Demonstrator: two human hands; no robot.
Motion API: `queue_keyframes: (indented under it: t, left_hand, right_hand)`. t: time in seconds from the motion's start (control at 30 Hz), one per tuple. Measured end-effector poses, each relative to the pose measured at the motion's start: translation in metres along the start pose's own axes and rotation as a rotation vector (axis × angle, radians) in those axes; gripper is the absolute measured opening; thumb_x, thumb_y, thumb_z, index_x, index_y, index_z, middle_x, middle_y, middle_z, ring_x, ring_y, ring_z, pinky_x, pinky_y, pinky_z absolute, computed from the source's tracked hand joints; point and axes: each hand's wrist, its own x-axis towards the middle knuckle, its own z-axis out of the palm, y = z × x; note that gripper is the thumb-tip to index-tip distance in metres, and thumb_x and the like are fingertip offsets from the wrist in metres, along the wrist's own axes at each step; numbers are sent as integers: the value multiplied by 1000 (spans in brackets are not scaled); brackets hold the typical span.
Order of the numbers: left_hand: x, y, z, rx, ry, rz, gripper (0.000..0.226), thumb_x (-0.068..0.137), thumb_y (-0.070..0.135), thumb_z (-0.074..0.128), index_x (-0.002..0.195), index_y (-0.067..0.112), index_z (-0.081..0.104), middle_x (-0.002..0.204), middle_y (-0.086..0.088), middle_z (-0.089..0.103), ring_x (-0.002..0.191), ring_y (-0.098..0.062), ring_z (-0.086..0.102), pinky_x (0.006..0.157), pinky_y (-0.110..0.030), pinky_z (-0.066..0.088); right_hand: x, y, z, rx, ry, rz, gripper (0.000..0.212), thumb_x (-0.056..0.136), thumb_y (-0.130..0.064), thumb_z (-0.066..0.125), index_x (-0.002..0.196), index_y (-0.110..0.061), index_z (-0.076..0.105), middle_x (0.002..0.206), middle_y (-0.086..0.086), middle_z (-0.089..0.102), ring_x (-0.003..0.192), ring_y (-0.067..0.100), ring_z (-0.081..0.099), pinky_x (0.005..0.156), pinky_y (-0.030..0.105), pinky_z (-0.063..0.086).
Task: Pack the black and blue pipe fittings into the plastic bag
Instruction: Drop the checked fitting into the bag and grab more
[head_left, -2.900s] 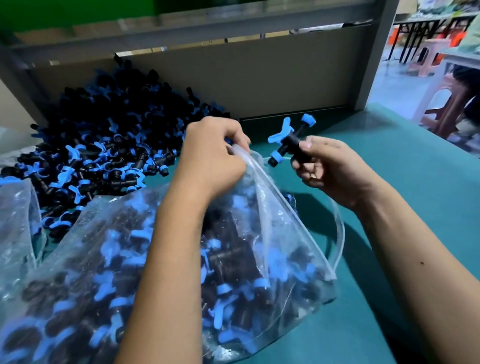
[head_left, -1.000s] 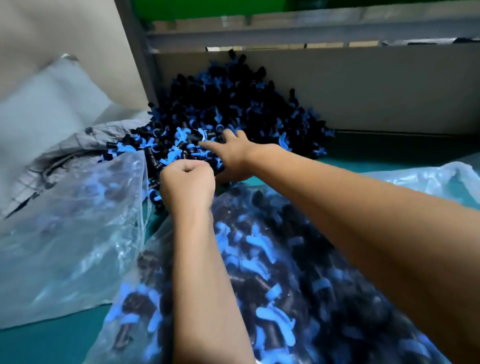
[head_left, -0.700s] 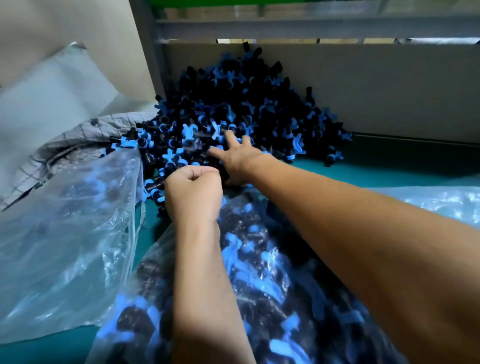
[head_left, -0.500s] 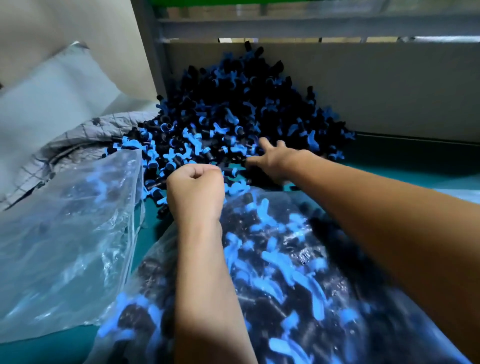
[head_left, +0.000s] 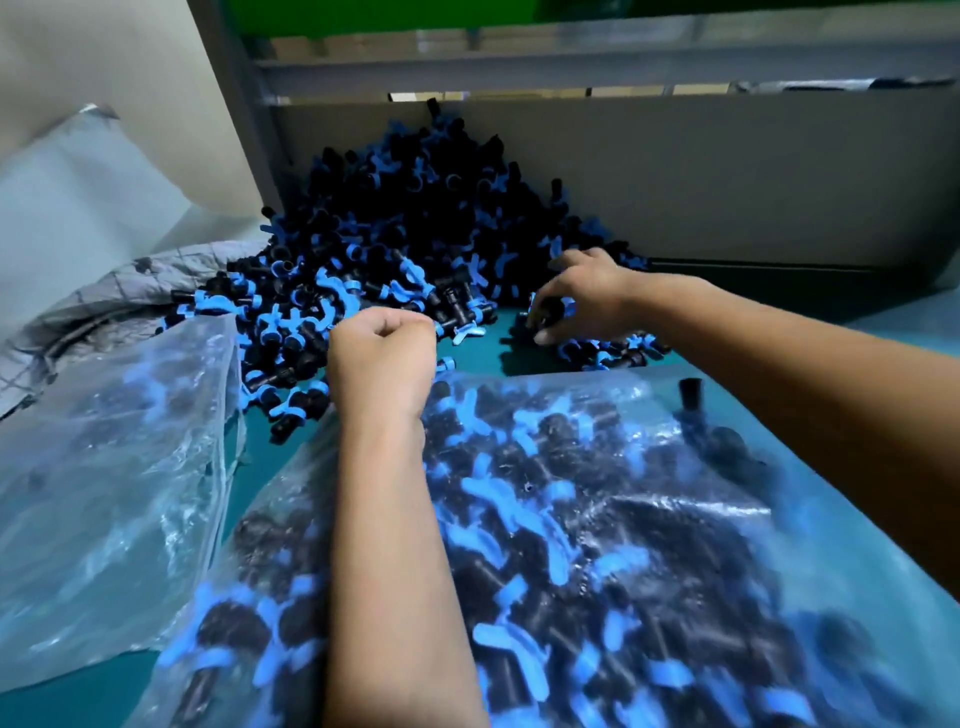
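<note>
A big heap of black and blue pipe fittings (head_left: 410, 244) lies against the back wall on the teal table. In front of it a clear plastic bag (head_left: 597, 519), stuffed with fittings, spreads across the lower middle and right. My left hand (head_left: 382, 358) is a fist gripping the bag's top edge at its far left corner. My right hand (head_left: 582, 296) reaches over the bag to the heap's right fringe, fingers curled down around a small cluster of fittings (head_left: 550, 312) on the table.
A second clear plastic bag (head_left: 109, 478) lies at the left, partly on a grey quilted cloth (head_left: 98, 296). A grey board wall (head_left: 727, 176) closes the back. The teal table (head_left: 493, 348) shows between heap and bag.
My right hand has swept from the middle of the heap to its right edge and curled around fittings, dragging some toward the bag. My left hand stays clenched on the bag's edge.
</note>
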Motion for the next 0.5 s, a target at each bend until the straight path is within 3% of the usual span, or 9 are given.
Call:
queue_keyframes:
  t: [0.07,0.13,0.2,0.33,0.43,0.5]
  left_hand:
    - [-5,3,7,32,-39,24,25,81,6,57,75,21,75,60,15,67,61,-11,56,58,-22,46]
    - [-10,5,16,64,-103,65,25,81,6,59,76,23,76,67,12,69,68,-14,60,61,-25,47]
    - [-18,8,26,121,-201,141,26,83,4,62,80,26,76,78,7,72,71,-15,63,65,-28,51]
    - [-38,15,42,198,-491,372,39,83,0,77,107,30,71,106,1,68,84,-17,69,79,-28,58]
    - [-57,26,56,177,-688,505,59,79,-1,84,123,35,67,116,-2,63,92,-25,70,87,-28,60]
    - [-71,32,65,118,-797,527,60,79,-5,82,125,29,69,116,-6,64,85,-23,71,90,-30,60]
  right_hand:
    - [-20,4,-8,277,127,12,27,90,-45,72,112,-30,73,97,-7,64,102,14,56,97,37,41]
    - [-43,6,-13,660,246,53,18,92,-35,73,106,-24,75,87,7,68,73,11,59,71,33,55]
    - [-69,8,-15,1015,360,104,14,94,-24,72,106,-16,74,85,14,64,76,21,57,61,29,57]
    - [-127,15,-16,1582,436,85,18,88,-17,70,105,-13,72,99,11,61,88,28,49,75,33,57]
    - [-167,15,-12,1678,444,36,24,89,-22,66,108,-8,69,92,8,67,71,16,61,61,24,54]
    - [-186,12,-4,1644,470,39,25,91,-24,64,106,-4,65,83,11,64,56,15,55,49,23,45]
